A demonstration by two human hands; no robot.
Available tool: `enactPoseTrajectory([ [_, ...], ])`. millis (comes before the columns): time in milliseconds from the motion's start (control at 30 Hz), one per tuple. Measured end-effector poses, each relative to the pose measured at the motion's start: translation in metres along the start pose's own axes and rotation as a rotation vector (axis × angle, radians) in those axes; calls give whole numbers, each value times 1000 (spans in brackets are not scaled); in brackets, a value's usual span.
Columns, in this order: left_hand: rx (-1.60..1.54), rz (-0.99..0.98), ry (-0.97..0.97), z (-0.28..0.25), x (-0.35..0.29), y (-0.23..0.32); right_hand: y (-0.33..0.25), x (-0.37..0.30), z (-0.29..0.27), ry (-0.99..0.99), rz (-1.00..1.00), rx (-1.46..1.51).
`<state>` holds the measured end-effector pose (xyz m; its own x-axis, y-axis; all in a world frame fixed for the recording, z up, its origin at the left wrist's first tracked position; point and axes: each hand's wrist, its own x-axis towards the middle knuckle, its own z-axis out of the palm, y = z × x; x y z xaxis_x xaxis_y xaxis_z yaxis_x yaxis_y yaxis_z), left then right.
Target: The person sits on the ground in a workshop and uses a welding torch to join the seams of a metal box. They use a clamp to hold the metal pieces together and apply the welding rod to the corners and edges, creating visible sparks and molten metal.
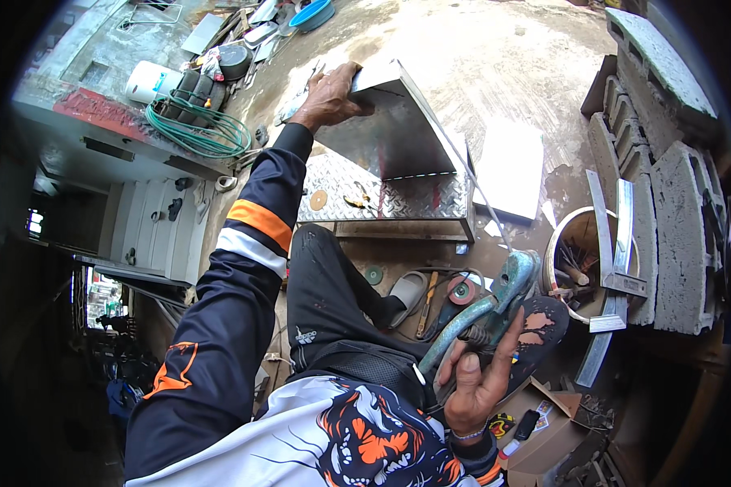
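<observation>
A big concrete floor (495, 49) fills the top of the view. Grey concrete blocks (666, 195) are stacked on the right side. In the middle sits a shiny metal box (398, 191) with a bumpy pattern on it, and its lid (394, 122) stands open and tilted up. A flat white board (508, 170) lies on the floor just beside the box, on its right.

The left hand (330, 97) reaches far out and grips the top edge of the lid, with the fingers curled over the edge. The arm wears a dark sleeve with an orange and white band.

A white bucket (556, 243) stands near the blocks, with tools inside it and long metal strips leaning over it. A green hose (207, 130) lies coiled at the upper left.

The right hand (475, 377) is low and near the body. It is closed around the handle of a blue-green power tool (495, 296), and a thin metal rod (475, 183) goes up from the tool toward the box.

A grey sandal (408, 294) and a red round disc (462, 290) lie on the floor below the box. A small tan disc (318, 200) rests inside the box.
</observation>
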<state>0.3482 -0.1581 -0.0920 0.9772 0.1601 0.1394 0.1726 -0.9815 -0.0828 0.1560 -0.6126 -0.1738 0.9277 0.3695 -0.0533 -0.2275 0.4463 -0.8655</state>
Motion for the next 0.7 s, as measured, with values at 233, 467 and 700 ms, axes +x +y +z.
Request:
enactPoseTrajectory([
  [233,-2,-4,-1,1,0,-1,-2,1,-1,-4,-12,-24],
  [467,0,-1,2,2,1,-3,-2,2,1,-2,-20,-18],
  [700,-6,-6,-8,0,1,0,-3,2,0,-13,-12,-23],
])
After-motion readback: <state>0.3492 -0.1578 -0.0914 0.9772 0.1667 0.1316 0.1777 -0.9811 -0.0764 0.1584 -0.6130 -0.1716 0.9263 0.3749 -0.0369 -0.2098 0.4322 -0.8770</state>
